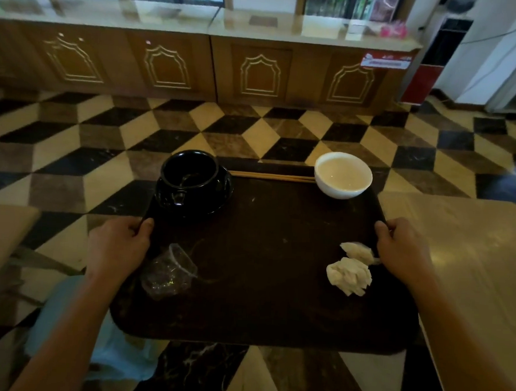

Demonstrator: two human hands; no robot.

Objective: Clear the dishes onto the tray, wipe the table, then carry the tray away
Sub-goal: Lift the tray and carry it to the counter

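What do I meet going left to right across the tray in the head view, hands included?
left hand gripping the tray edge → clear plastic cup lying on its side → black pot on its saucer → chopsticks → white bowl → crumpled napkins → right hand on the other edge.

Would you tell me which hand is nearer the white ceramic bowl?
Right. The right hand grips the tray edge just below the white ceramic bowl; the left hand holds the opposite edge.
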